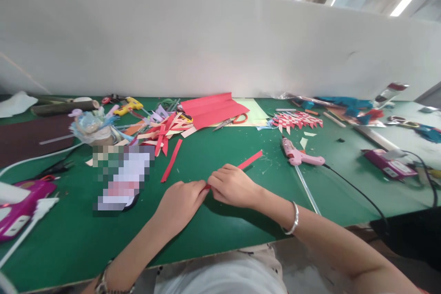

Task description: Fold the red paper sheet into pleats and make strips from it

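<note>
A red paper strip point(251, 160) is pinched between my two hands over the green table, its free end pointing up and to the right. My left hand point(182, 200) is closed on the near end, mostly hiding it. Close beside it, my right hand point(234, 186) has its fingers curled round the same strip. Another red paper strip point(171, 161) lies flat just beyond my left hand. To the right of my hands rests a pink glue gun point(299, 155) with a clear glue stick point(307, 189) at its back.
Behind lie a pile of cut paper strips point(165, 133), a red paper sheet point(213, 109), orange-handled scissors point(237, 119) and a red-and-white woven paper piece point(296, 120). A blurred-out phone point(126, 179) lies left. Power strips point(389, 163) sit at the sides; a white partition point(220, 41) stands behind.
</note>
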